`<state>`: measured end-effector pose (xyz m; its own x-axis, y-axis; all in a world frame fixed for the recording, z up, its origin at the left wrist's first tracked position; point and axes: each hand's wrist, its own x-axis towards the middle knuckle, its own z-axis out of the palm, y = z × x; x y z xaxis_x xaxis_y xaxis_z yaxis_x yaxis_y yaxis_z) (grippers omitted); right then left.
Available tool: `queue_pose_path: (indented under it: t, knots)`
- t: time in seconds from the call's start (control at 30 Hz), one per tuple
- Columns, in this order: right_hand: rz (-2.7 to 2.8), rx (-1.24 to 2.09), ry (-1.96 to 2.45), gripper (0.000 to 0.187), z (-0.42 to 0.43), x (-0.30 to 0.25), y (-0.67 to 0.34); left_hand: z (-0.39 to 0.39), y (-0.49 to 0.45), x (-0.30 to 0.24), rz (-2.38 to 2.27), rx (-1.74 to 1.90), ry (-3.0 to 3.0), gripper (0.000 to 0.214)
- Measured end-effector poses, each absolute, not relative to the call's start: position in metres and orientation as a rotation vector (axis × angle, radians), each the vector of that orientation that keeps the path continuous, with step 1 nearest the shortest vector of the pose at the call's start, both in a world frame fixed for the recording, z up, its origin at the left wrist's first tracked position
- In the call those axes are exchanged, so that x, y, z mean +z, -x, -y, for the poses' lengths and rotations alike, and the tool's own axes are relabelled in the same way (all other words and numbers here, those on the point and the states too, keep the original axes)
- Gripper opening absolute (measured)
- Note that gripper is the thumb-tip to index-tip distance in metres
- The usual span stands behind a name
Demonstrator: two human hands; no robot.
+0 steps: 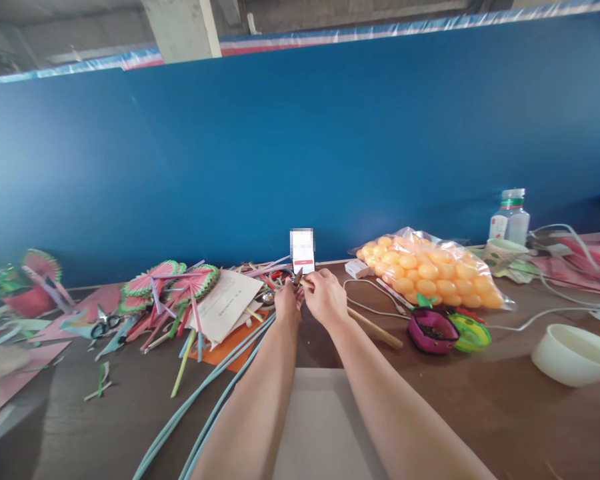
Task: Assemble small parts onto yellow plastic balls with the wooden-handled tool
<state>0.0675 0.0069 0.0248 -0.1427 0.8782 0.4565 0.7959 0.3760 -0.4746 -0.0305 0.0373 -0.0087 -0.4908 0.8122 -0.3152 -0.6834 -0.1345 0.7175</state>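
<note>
Both my hands meet at the middle of the table, near the blue wall. A hammer-like tool has a long wooden handle (375, 328) that runs under my right wrist toward the lower right. Its small dark metal head (298, 276) points up between my hands. My left hand (287, 301) is closed around the head end, its fingertips partly hidden. My right hand (326, 295) pinches the handle close to the head. Just beyond them a phone (304, 265) with a lit screen leans upright. Below my forearms lies a pale grey board or box (325, 420).
Left are paper fans (195, 283), scissors (105, 323), a printed sheet (225, 303) and blue tubing (200, 390). Another person's blurred hand (3, 360) is far left. Right are a bag of orange balls (430, 270), a purple pouch (433, 333), a white bowl (575, 360) and bottles (513, 220).
</note>
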Motion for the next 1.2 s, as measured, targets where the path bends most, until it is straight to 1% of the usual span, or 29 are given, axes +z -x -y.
queue_pose_path:
  t: [0.5,0.63,0.77,0.97,1.1,1.2]
  knots:
    - [1.895,0.121,1.467,0.019,-0.0090,0.0266,-0.0696,-0.0318,0.0288,-0.0032,-1.054,1.768,-0.233,0.009]
    - [1.871,0.130,1.471,0.018,-0.0094,0.0275,-0.0711,-0.0320,0.0291,-0.0030,-1.052,1.760,-0.208,0.006]
    - [1.799,0.100,1.456,0.018,-0.0103,0.0290,-0.0728,-0.0339,0.0309,-0.0046,-1.070,1.758,-0.193,0.008]
    - [1.832,0.092,1.442,0.017,-0.0100,0.0274,-0.0710,-0.0371,0.0320,-0.0087,-1.059,1.772,-0.182,0.012]
    - [1.870,0.123,1.441,0.016,-0.0094,0.0263,-0.0702,-0.0390,0.0319,-0.0108,-1.020,1.788,-0.200,0.010]
    - [1.836,0.088,1.424,0.017,-0.0100,0.0274,-0.0717,-0.0391,0.0323,-0.0104,-1.030,1.792,-0.184,0.008]
